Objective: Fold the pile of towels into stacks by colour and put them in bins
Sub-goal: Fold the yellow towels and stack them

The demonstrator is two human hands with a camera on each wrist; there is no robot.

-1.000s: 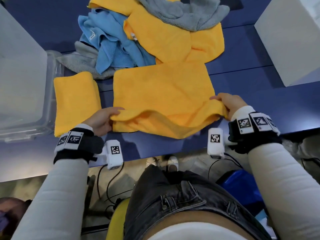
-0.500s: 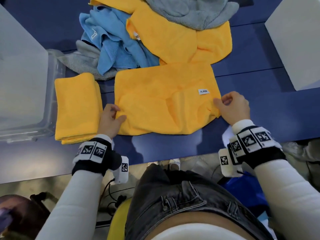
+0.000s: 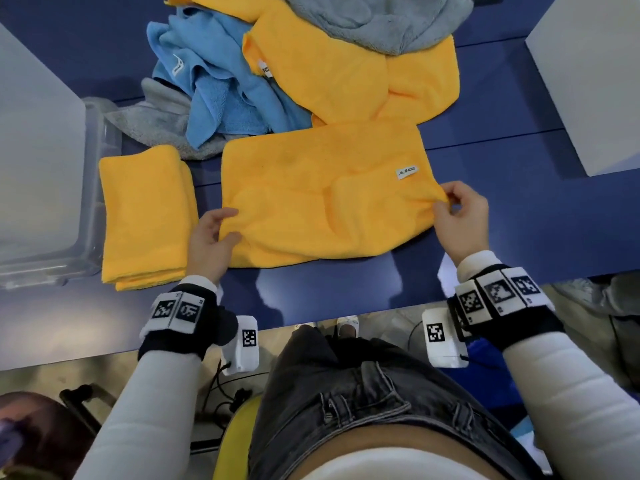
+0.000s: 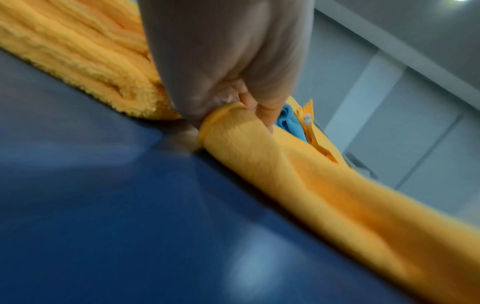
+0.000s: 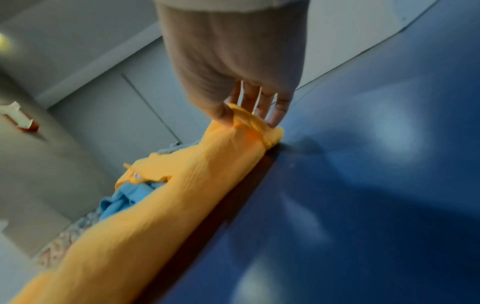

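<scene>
Since a second ago, the yellow towel [image 3: 322, 195] is folded in half at frame centre on the blue bench [image 3: 519, 209]. Left hand [image 3: 211, 242] pinches its left edge; right hand [image 3: 460, 220] pinches its right corner. Just left lies a folded yellow towel [image 3: 145, 216].

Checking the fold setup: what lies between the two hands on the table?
In the head view, the half-folded yellow towel spans the whole stretch: left hand pinches its left edge, right hand its right corner.
</scene>
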